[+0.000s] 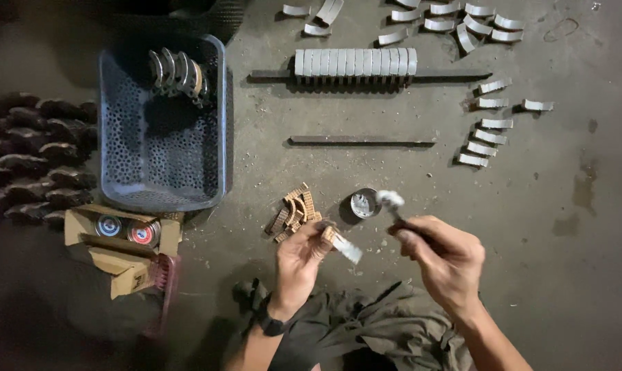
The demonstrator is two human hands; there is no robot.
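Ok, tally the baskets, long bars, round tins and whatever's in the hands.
Blue basket: 1
Long metal bars: 2
Round tins: 3, with 2 in the cardboard box and 1 open tin
Brush, right hand: 1
Grey strip, left hand: 1
Total: 8

One basket (pixel 218 124) is sitting on the floor. Right of it, two bars (pixel 362 141) are lying, the upper one carrying about thirteen shells (pixel 355 62). Below the basket, two tins (pixel 127 229) are sitting in a box (pixel 77 223). Two hands (pixel 300 257) are working.
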